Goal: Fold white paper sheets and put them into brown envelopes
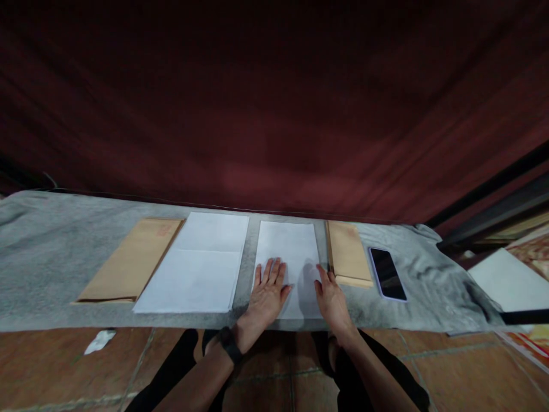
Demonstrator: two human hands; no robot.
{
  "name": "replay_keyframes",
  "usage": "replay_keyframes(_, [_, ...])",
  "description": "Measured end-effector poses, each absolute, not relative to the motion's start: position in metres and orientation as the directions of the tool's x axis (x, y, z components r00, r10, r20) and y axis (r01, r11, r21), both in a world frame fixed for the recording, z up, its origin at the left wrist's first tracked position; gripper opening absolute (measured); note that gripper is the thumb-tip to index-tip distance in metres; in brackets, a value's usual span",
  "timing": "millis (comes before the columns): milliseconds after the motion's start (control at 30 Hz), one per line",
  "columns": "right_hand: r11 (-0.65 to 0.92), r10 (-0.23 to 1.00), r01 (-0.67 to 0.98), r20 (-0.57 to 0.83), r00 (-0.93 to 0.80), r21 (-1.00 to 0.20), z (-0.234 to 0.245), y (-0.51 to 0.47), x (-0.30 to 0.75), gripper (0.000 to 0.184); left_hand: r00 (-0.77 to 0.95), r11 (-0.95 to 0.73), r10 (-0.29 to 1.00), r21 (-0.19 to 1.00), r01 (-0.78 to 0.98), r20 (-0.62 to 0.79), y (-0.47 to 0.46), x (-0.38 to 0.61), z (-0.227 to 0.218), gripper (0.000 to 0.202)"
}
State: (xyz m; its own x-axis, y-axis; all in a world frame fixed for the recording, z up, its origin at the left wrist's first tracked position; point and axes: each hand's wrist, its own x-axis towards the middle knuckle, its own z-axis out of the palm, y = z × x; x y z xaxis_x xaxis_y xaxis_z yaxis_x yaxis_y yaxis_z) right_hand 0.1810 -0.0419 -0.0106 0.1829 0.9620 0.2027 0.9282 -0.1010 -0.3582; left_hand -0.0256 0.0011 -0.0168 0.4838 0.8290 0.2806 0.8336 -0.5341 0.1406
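A white sheet of paper [287,243] lies flat on the grey cloth in front of me, its long sides running away from my body. My left hand [266,292] rests palm down on its left part, fingers spread. At the sheet's right edge is my right hand [332,294], index finger stretched forward and thumb apart, with nothing visible in its grasp. Left of this sheet lies a stack of white paper [206,269] with a crease across the top sheet. Brown envelopes [132,260] sit farther left, and a smaller pile of brown envelopes [348,252] lies just beyond my right hand.
Grey cloth [38,257] covers the narrow table. A phone [387,273] with a pale purple case lies at the right. Behind the table hangs a dark red curtain [274,143]. A crumpled white scrap [100,341] is on the tiled floor, and a white board [510,283] stands at far right.
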Motion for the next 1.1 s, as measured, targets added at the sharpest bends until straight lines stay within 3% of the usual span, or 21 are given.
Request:
replay_keyframes(300, [-0.118,0.928,0.806,0.225,0.298,-0.581,-0.012,-0.021,0.188,0.039,0.496,-0.532,0.833,0.106,0.84,0.245,0.013,-0.022,-0.005,0.054])
replay_keyframes(533, [-0.061,0.93,0.679,0.206,0.306,-0.732,-0.014,-0.016,0.188,0.036,0.555,-0.613,0.774,0.139,0.778,0.306,0.003,-0.022,0.001,0.049])
replay_keyframes(733, [-0.109,0.933,0.737,0.187,0.307,-0.667,-0.008,-0.016,0.182,0.035,0.577,-0.62,0.781,0.179,0.764,0.239,-0.004,-0.022,-0.004,0.053])
replay_keyframes(867, [-0.172,0.954,0.893,0.154,0.256,-0.416,0.002,-0.028,0.176,0.036,0.596,-0.63,0.776,0.193,0.752,0.208,-0.006,-0.02,-0.006,0.058])
replay_keyframes(967, [-0.116,0.955,0.952,0.233,0.186,-0.283,0.007,-0.036,0.174,0.037,0.617,-0.651,0.758,0.194,0.734,0.21,-0.006,-0.019,-0.005,0.062])
replay_keyframes(1033, [0.004,0.951,0.95,0.295,0.092,-0.311,0.009,-0.039,0.171,0.039,0.622,-0.66,0.75,0.192,0.727,0.225,-0.007,-0.018,-0.004,0.063])
replay_keyframes(1100, [0.137,0.952,0.9,0.307,-0.004,-0.414,0.007,-0.038,0.163,0.042,0.623,-0.668,0.742,0.185,0.721,0.248,-0.011,-0.016,-0.005,0.061])
